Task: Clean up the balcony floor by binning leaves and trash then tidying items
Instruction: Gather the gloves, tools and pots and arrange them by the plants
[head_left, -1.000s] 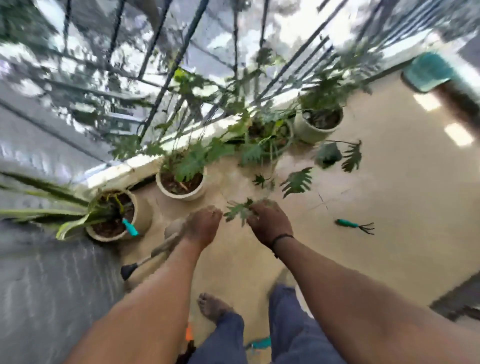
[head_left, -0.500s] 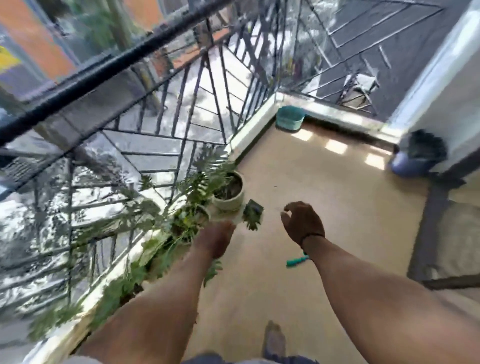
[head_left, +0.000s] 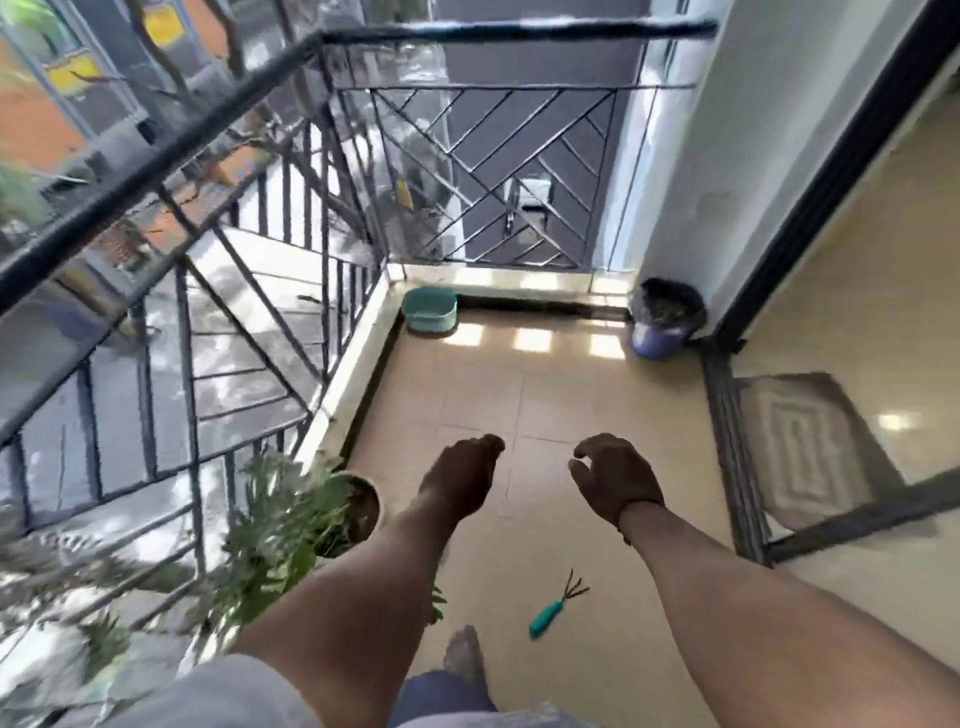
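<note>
My left hand (head_left: 464, 477) hangs over the tiled balcony floor (head_left: 519, 384) with its fingers curled under; its palm side is hidden. To its right, my right hand (head_left: 615, 480) is held at the same height, fingers loosely bent, thumb apart, nothing visible in it. A blue bin (head_left: 666, 325) with a black liner stands in the far right corner by the wall, with greenish debris inside. A small hand rake (head_left: 555, 609) with a teal handle lies on the floor below my right forearm.
A teal tub (head_left: 430, 309) sits in the far left corner. A potted plant (head_left: 332, 514) stands by the railing (head_left: 260, 332) on the left. A sliding door track (head_left: 730, 431) and a doormat (head_left: 800, 447) lie on the right. My bare foot (head_left: 463, 652) is below.
The view has swung up from the row of pots toward the far end of the balcony. Both hands have lifted away from the plants, and the bin has come nearer.
</note>
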